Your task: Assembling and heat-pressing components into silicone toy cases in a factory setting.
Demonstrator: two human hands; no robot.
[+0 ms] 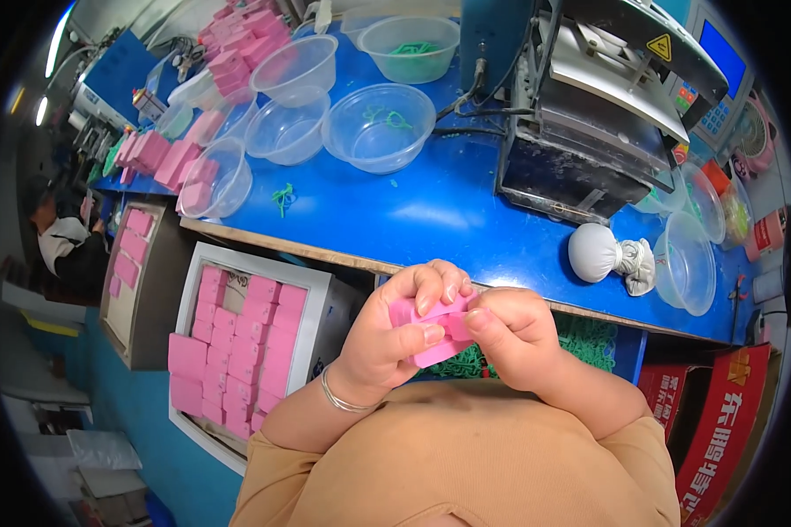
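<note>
Close in front of my body, both hands hold a small pink box (434,354). My left hand (380,329) wraps round it, with the fingers over its far side and the thumb on its face. The thumb and bent fingers of my right hand (520,341) pinch its right edge, where a flap or fold seems to stand up. My fingers hide much of the box, including whatever is inside it. Below and behind the hands, a drawer (630,353) under the table holds many tangled green pieces (586,342).
A white-rimmed carton (187,290) packed with pink boxes (237,342) stands left. On the blue table (448,211) are clear bowls (380,145), a black press-like machine (589,114) and a white cloth bundle (593,253). A red carton (721,430) stands lower right. A person (66,241) sits far left.
</note>
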